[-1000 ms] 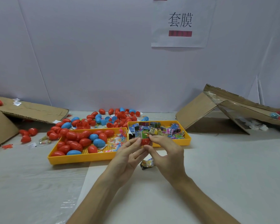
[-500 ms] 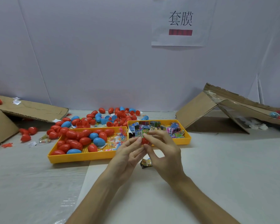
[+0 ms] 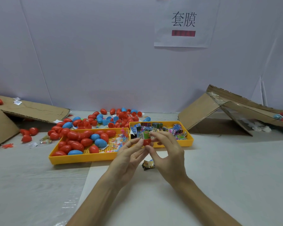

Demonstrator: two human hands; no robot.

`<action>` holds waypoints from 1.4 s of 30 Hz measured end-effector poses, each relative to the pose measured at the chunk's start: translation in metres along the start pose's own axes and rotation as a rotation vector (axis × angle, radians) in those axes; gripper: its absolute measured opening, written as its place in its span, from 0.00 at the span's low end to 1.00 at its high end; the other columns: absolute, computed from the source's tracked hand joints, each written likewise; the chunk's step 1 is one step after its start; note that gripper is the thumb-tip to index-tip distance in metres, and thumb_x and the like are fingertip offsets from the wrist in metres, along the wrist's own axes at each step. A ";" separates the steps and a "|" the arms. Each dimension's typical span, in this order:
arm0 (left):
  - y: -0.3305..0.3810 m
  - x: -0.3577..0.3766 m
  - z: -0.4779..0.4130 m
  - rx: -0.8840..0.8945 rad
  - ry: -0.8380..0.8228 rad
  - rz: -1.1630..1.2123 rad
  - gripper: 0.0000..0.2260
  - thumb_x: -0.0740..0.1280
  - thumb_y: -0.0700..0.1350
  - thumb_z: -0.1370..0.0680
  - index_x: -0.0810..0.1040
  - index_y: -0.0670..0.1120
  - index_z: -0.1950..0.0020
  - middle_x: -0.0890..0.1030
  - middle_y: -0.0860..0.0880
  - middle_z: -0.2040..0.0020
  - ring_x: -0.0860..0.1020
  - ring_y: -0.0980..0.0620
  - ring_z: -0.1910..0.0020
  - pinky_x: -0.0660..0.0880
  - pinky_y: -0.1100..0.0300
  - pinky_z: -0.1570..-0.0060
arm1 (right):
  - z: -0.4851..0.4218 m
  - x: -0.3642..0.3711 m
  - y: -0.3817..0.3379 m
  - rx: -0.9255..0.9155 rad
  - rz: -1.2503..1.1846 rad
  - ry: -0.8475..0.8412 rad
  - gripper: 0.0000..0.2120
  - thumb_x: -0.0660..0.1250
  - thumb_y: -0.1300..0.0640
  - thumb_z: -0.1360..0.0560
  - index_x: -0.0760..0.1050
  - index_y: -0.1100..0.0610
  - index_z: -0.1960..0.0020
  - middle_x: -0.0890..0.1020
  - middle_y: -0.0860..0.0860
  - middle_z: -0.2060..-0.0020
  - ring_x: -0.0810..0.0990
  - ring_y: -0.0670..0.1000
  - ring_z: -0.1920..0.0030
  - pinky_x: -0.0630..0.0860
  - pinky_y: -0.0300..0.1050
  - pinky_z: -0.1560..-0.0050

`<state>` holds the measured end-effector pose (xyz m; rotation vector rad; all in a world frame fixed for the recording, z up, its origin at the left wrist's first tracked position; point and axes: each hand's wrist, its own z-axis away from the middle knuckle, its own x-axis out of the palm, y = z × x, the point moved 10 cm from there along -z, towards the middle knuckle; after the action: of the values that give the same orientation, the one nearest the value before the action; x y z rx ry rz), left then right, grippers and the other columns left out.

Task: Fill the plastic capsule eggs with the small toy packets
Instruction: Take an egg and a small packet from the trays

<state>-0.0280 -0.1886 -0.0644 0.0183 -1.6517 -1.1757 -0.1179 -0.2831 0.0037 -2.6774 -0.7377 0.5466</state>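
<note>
Both hands meet above the counter (image 3: 219, 168), just in front of the yellow tray of packets (image 3: 175, 143). The left hand (image 3: 129, 158) pinches a red egg half (image 3: 146, 142) with its fingertips. The right hand (image 3: 168, 154) curls round it, thumb beneath, forefinger on the green packet (image 3: 146, 134) standing in its mouth.

Fingertips (image 3: 137, 143) cover most of the red egg half (image 3: 146, 141). The right hand (image 3: 168, 154) hides part of a packet (image 3: 148, 164), its print too small to read

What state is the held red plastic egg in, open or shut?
Open: the red plastic egg half has a green toy packet sticking out, no cap on.
</note>
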 end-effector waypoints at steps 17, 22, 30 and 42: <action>-0.003 0.000 -0.001 -0.011 -0.012 -0.089 0.18 0.72 0.41 0.25 0.77 0.39 0.37 0.84 0.40 0.43 0.84 0.46 0.45 0.82 0.56 0.48 | 0.002 -0.005 0.006 0.007 0.038 0.043 0.16 0.80 0.65 0.32 0.85 0.62 0.45 0.87 0.52 0.50 0.85 0.49 0.49 0.80 0.43 0.46; -0.009 0.006 0.002 -0.054 -0.077 -0.137 0.16 0.68 0.46 0.21 0.79 0.42 0.35 0.82 0.42 0.37 0.83 0.47 0.41 0.81 0.57 0.45 | -0.001 0.001 0.016 0.154 -0.094 -0.026 0.20 0.77 0.56 0.28 0.81 0.57 0.37 0.84 0.44 0.47 0.82 0.42 0.44 0.79 0.40 0.46; -0.014 0.004 0.001 -0.073 -0.061 -0.222 0.21 0.68 0.55 0.21 0.81 0.41 0.36 0.81 0.39 0.37 0.80 0.42 0.35 0.80 0.52 0.39 | 0.001 0.008 0.009 0.085 -0.052 -0.084 0.19 0.76 0.61 0.28 0.82 0.61 0.37 0.85 0.51 0.47 0.83 0.47 0.46 0.78 0.36 0.44; -0.014 0.011 0.001 -0.043 -0.109 -0.302 0.20 0.60 0.57 0.17 0.83 0.46 0.36 0.80 0.43 0.33 0.78 0.45 0.33 0.78 0.55 0.38 | -0.002 0.003 0.007 0.096 -0.092 -0.032 0.21 0.78 0.62 0.29 0.81 0.60 0.37 0.85 0.49 0.46 0.83 0.47 0.44 0.78 0.41 0.42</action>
<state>-0.0406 -0.2003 -0.0661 0.1852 -1.7613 -1.4613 -0.1116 -0.2880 0.0019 -2.5380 -0.8174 0.5873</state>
